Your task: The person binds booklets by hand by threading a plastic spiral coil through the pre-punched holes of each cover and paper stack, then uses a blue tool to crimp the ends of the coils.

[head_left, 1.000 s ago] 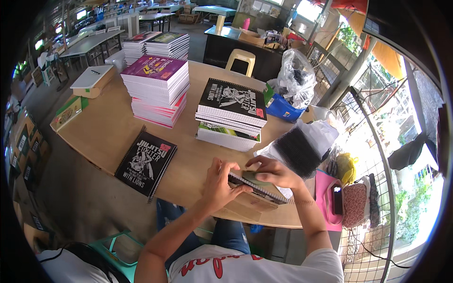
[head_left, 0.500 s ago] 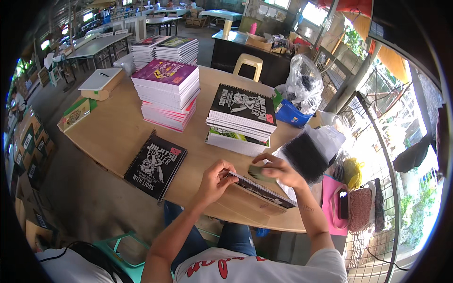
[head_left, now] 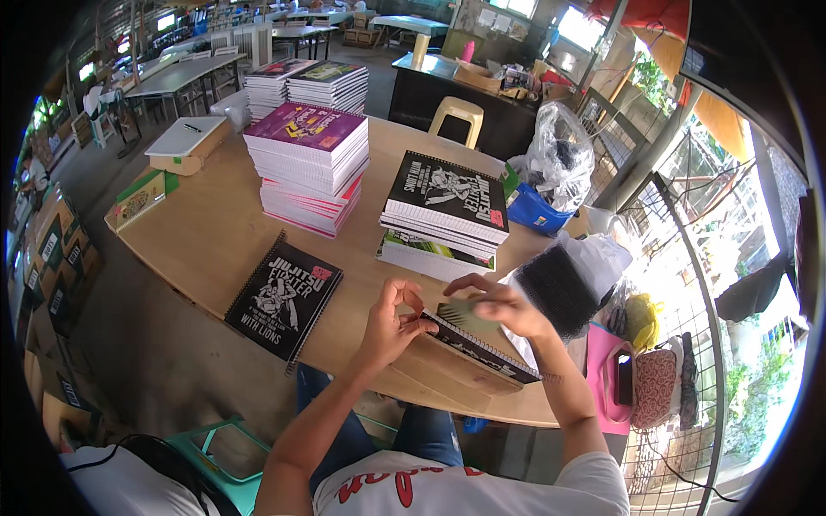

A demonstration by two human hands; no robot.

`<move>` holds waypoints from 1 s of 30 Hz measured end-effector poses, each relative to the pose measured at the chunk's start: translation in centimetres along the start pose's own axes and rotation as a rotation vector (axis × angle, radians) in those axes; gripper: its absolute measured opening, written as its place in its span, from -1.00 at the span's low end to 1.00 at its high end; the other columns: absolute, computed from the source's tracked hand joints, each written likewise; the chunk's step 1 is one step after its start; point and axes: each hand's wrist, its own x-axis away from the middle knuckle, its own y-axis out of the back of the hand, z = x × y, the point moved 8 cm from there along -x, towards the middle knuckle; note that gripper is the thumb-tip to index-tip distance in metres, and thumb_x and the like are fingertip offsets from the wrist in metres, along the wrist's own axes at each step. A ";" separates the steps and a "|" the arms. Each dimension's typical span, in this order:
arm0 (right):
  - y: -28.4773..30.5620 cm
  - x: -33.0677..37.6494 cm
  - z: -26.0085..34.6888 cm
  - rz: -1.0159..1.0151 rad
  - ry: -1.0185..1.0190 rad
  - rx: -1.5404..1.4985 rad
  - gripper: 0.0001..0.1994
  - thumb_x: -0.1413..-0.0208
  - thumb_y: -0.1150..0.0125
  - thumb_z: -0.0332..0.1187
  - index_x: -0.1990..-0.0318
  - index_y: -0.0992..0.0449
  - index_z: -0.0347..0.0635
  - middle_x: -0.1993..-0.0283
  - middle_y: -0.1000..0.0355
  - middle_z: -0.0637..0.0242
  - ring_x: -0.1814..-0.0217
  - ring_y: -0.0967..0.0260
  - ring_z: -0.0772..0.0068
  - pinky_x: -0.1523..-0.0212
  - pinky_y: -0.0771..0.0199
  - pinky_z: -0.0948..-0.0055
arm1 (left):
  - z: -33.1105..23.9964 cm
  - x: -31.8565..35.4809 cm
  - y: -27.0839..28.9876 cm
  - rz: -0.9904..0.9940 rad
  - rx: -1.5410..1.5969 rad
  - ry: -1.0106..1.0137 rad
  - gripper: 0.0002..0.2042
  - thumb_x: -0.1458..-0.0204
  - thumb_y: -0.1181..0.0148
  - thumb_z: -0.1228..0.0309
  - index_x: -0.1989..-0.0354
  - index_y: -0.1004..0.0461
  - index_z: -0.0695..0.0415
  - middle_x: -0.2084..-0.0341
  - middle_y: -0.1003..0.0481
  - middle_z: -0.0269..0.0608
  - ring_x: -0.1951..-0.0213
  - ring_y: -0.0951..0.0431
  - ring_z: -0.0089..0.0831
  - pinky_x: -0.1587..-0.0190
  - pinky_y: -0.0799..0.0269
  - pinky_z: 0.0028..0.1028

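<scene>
A dark-covered spiral-bound notebook [head_left: 478, 351] stands on edge at the table's front, its coil facing up. At the coil's left end, the thumb and fingers of my left hand [head_left: 391, 328] are pinched together on it. Just above the coil, my right hand [head_left: 509, 311] holds a thin olive-green flat piece [head_left: 469, 316], slightly blurred; its exact kind is unclear. Another black spiral notebook [head_left: 282, 298] lies flat to the left, white figure and lettering on its cover. Beyond my hands rises a stack of black spiral notebooks [head_left: 446, 191], with green-covered ones beneath.
A tall stack of purple-covered notebooks [head_left: 308, 129] stands at the table's far left side, other stacks behind it. At right are a black mesh bundle [head_left: 559, 288], a blue container with clear plastic [head_left: 540, 211] and a pink bag [head_left: 607, 378]. A beige stool [head_left: 460, 112] stands beyond the table.
My right hand has shifted slightly left and down with the green piece, which shows more of its face above the coil. My left hand keeps its pinch. The whole view has moved slightly.
</scene>
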 end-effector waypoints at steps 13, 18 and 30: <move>2.2 24.0 -8.7 -0.966 -0.589 0.992 -0.43 -0.02 -0.42 -0.23 -0.16 -0.39 -0.28 -0.17 -0.34 -0.03 -0.23 -0.26 -0.17 -0.21 -0.29 -0.01 | 1.5 0.5 -0.8 0.153 0.149 0.089 -0.59 0.10 -0.47 0.59 0.09 -0.42 0.11 0.23 -0.36 -0.37 0.17 -0.38 -0.60 -0.01 -0.43 -0.49; -0.8 30.5 -11.7 -0.993 -0.713 1.136 -0.55 -0.19 -0.23 -0.27 -0.18 -0.36 -0.26 -0.14 -0.32 -0.03 -0.24 -0.24 -0.14 -0.27 -0.17 -0.07 | 2.8 0.5 -1.0 0.151 0.166 0.171 -0.61 0.10 -0.50 0.54 0.14 -0.43 0.13 0.25 -0.41 -0.35 0.19 -0.38 -0.58 0.13 -0.34 -0.56; -0.9 4.0 13.6 -0.383 0.307 1.203 -0.68 0.04 -0.36 -0.32 0.08 -0.61 -0.16 0.08 -0.45 0.23 -0.03 -0.42 0.19 -0.23 -0.35 0.03 | 1.4 0.7 -1.3 0.101 0.217 0.186 -0.76 0.03 -0.40 0.67 0.20 -0.52 0.21 0.27 -0.53 -0.36 0.26 -0.48 -0.69 0.16 -0.42 -0.63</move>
